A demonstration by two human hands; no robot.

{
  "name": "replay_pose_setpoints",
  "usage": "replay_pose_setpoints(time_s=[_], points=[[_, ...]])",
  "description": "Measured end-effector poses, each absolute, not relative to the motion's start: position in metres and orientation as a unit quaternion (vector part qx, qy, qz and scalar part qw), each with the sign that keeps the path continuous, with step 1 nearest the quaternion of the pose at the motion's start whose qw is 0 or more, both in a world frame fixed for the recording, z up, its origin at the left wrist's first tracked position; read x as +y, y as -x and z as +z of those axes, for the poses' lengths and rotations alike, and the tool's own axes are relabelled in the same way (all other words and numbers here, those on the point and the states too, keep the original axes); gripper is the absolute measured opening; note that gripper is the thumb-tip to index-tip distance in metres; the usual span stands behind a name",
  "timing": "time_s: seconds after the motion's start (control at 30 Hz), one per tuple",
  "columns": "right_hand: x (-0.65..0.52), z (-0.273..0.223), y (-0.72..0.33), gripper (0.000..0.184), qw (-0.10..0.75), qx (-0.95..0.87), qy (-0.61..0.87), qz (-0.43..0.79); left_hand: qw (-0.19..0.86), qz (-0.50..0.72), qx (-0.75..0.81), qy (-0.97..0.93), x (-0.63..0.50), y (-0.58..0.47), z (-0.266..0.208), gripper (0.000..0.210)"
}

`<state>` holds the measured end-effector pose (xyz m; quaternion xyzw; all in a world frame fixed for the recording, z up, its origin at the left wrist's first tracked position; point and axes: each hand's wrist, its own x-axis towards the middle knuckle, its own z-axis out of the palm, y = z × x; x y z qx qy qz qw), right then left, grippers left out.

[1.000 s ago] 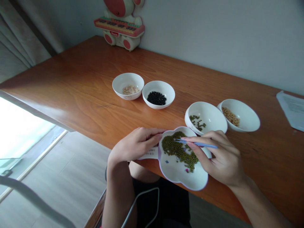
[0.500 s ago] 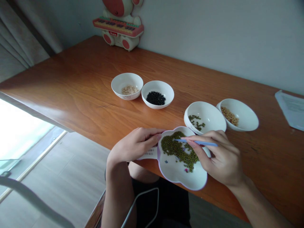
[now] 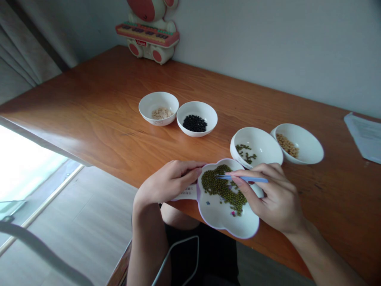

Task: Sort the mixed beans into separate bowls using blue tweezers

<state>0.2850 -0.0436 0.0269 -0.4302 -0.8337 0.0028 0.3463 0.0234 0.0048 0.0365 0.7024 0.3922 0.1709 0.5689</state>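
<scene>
My left hand (image 3: 170, 180) grips the left side of a white, scalloped dish (image 3: 214, 214) with a lilac rim, at the table's front edge. Many mung beans (image 3: 216, 182) are spread over the dish's upper part. Between the thumb and fingers of my right hand (image 3: 275, 198) is a pair of blue tweezers (image 3: 251, 179), its tips down among the beans. Whether the tips pinch a bean is too small to tell. Just behind the dish, a white bowl (image 3: 269, 153) contains a few mung beans (image 3: 246, 154). My right fingers cover part of its front.
A bowl of tan beans (image 3: 311, 147) stands at the right. Farther left are a bowl of black beans (image 3: 210, 113) and a bowl of pale, flat seeds (image 3: 145, 105). A toy keyboard figure (image 3: 149, 37) stands by the wall; a paper sheet (image 3: 364, 137) lies far right.
My right hand has shifted slightly left, moving the tweezer tips a little deeper into the mung beans. My left hand and the dish stay in place.
</scene>
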Motion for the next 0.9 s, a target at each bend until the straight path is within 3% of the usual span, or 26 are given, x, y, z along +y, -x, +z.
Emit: replay_pose_setpoints(time_s=[0.9], points=[[-0.0429,0.0287,-0.2867,0.025,0.349,-0.835,0.425,-0.002,0.567,0.175,0.388,-0.705,0.0047,-0.0232,0.0368,0.04]])
